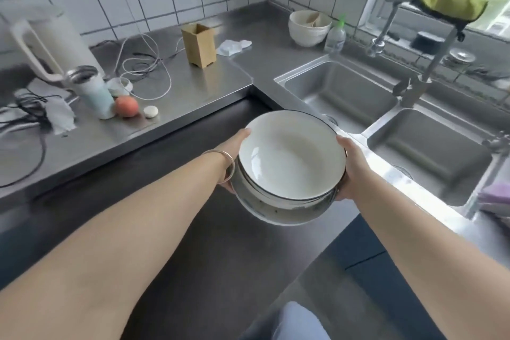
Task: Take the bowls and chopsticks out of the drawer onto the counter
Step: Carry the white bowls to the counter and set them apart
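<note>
Two hands hold a stack of bowls (pixel 289 165) in the air, in front of the inner corner of the steel counter (pixel 209 83), with the sink just to the right. The left hand (pixel 234 152) cups the stack's left side, its fingers going under the bowls and out of sight, a thin bangle (pixel 220 165) round its wrist. The right hand (pixel 352 163) grips the right side, thumb lying along the top rim, fingers curled beneath. The top bowl is white inside with a dark rim; at least one more bowl nests below it, though how many I cannot tell.

On the counter to the left stand a white kettle (pixel 52 44), an open pale flask (pixel 92 91), an orange-pink fruit (pixel 126 106) and a small white round thing (pixel 151 111), with loose cables (pixel 146 69) trailing behind them. Farther back a tan square holder (pixel 199 45) stands upright, a crumpled white piece (pixel 233 47) just beside it. In the far corner sits another stack of pale bowls (pixel 309 27), a clear bottle with a green top (pixel 335 37) touching or nearly touching it. The double sink (pixel 342 96) fills the right, its tap (pixel 422 63) rising at the far edge with a green cloth (pixel 449 0) draped over its top.
</note>
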